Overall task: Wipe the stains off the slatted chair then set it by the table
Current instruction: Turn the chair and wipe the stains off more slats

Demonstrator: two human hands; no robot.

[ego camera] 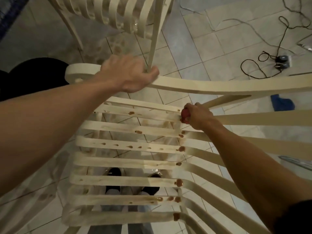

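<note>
Slatted chair [128, 162] fills the view straight below the head camera, its cream slats running crosswise over the tiled floor [194, 53], with the person's dark shoes [114, 172] showing through the gaps. Brown stains [179, 182] dot the slats, thickest in a line where the flat slats bend away to the right, so the wiping looks far from finished.

Further out, the right hand [197, 116] has its grip clenched round a small red wiper [185, 114], cloth or sponge I cannot tell, and presses it onto a far slat at that bend. Beyond it, the left hand [130, 73] has its grip curled over the armrest [202, 86], close to where an upright meets it.

The chair looks like moulded plastic: probably light enough for one person to lift, stiff along the arms and frame, springy in the thin slats, and slick where damp. For the carry, the armrests or the frame seem the sound places to hold; a single slat would likely flex.

Past the armrest stands a second slatted chair [114, 12], also spotted. A blue cloth [282, 103] and black cables [253, 65] lie on the floor to the right, a possible trip hazard. No counter is in view.
</note>
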